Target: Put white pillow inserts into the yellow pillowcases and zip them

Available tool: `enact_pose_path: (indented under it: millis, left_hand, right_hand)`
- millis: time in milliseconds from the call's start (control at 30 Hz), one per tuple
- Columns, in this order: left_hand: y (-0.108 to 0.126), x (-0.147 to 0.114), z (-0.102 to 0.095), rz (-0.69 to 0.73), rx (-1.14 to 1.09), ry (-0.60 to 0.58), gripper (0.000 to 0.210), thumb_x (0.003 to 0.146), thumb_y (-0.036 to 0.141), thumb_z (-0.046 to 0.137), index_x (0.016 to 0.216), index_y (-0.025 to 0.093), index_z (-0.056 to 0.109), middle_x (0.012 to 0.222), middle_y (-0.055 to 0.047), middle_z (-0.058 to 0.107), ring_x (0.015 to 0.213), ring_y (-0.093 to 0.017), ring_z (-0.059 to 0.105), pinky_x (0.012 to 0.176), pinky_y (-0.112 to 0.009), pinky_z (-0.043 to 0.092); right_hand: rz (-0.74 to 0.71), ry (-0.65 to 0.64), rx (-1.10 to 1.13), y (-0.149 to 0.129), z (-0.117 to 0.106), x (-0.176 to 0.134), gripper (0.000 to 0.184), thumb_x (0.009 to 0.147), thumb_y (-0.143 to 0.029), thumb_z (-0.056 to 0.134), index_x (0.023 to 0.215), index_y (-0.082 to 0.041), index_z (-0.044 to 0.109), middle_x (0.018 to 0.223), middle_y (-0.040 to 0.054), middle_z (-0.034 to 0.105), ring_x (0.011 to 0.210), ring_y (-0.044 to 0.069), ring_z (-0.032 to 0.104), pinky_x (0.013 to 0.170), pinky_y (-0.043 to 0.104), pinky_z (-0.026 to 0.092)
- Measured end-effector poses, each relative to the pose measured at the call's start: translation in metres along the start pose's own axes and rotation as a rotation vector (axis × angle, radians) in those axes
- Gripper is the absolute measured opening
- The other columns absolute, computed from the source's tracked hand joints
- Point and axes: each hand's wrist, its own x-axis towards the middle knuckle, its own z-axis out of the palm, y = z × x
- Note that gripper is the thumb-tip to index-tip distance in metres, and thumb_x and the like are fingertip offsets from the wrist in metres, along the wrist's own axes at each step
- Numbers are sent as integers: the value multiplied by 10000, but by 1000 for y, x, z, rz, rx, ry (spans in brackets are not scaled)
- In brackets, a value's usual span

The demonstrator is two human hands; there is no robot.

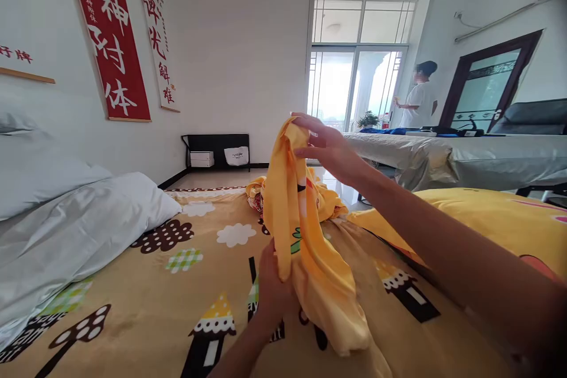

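A shiny yellow printed cloth [314, 248], with green and black in its print, hangs in folds in the middle of the view. My right hand [325, 144] pinches its top edge, fingers and thumb closed on the fabric. Lower down, my left hand [272, 283] grips the hanging part, its fingers partly hidden by the folds. The cloth's bottom end rests on a tan patterned bedspread [142, 301]. Just behind it lies a crumpled yellow and red fabric heap [330, 204].
White bedding [119, 212] is piled at left. A yellow cushion [478, 218] lies at right. Beyond are a covered table [500, 156], a low black shelf [217, 144] by the wall, and a person [419, 100] near the window.
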Motion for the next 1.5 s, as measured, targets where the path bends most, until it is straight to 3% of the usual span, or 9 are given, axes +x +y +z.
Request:
enact_pose_path:
  millis: [100,267,567,767,900,1000,1100,1333,1500]
  left_hand:
    - [4,55,-62,18,72,151,257,743,418,576,784,175,650,691,-18,615,690,-185,566,659,-296,473]
    - [44,118,-153,9,50,334,262,688,396,609,820,171,628,704,19,583,652,-132,505,586,-223,418]
    - [105,128,-173,-123,176,120,242,709,414,532,757,184,585,595,28,521,552,-137,487,498,-226,363]
    - [114,143,-220,-37,804,389,220,751,344,462,594,193,491,646,-57,531,792,-285,559,771,-447,429]
    - [111,129,-182,244,1134,353,318,772,211,435,1032,144,606,1104,-190,613,1093,-354,534,946,-561,351]
    - [113,113,-123,526,932,40,485,807,256,490,1283,167,464,1236,-149,579,1182,-288,507,994,-473,372]
    - [124,111,-87,514,771,30,347,814,208,479,1156,174,526,1088,-113,626,1040,-260,567,900,-411,429]
    - [150,123,-110,138,90,-150,337,773,469,599,932,175,638,792,-19,645,704,-172,574,615,-254,433]
    - [161,122,-123,147,232,-59,252,736,415,610,684,170,588,630,21,508,595,-120,449,521,-216,321]
  right_hand:
    - [-73,41,-128,-11,-29,4,569,732,-306,691,1288,-273,574,1487,39,339,1224,278,475,1008,464,470]
    - [-19,-64,-636,22,-75,-3,534,791,-340,625,1312,-240,563,1424,66,467,1315,301,418,1092,491,384]
    - [93,-482,-949,133,-35,-55,560,604,-120,642,1164,-132,657,1342,159,554,1290,316,466,1074,442,421]
    - [-37,69,-871,107,-23,-30,500,732,-83,456,1202,-137,617,1290,133,583,1156,249,563,999,406,456]
    - [38,257,-639,71,13,-15,193,770,-188,501,867,-188,669,822,38,677,780,194,606,772,343,472]
    - [100,145,-328,49,57,-15,183,755,-284,571,921,-211,599,627,-55,577,583,131,497,605,269,405]
    - [98,93,-101,33,86,-18,265,741,-310,593,983,-223,525,597,-92,526,547,108,444,560,241,361]
    - [163,-104,186,27,87,-30,649,652,-356,773,1224,-217,499,984,30,637,888,167,579,716,276,444]
    - [288,-384,368,51,102,-45,397,728,-515,707,844,-143,633,794,30,639,710,160,574,626,284,442]
